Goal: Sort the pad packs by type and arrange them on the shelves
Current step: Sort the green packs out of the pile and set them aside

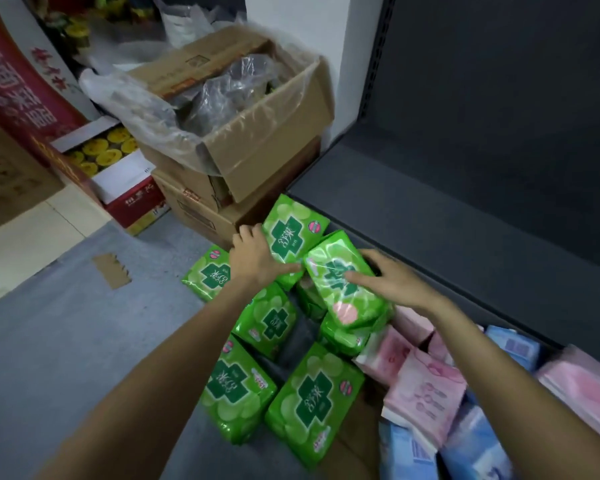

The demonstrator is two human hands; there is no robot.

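Early stage — shelf [465, 216] at 2 o'clock bare, green packs [312, 396], pink packs [426, 389] and blue packs [475, 445] unshelved; left hand [257, 258] and right hand [392, 282] each grasp a green pack.

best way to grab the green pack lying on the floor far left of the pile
Take the green pack across its two long edges, coming straight down from above. It lies flat, face up on the grey floor, with bare floor along its left edge, so that side is free for fingers; other packs crowd its right.
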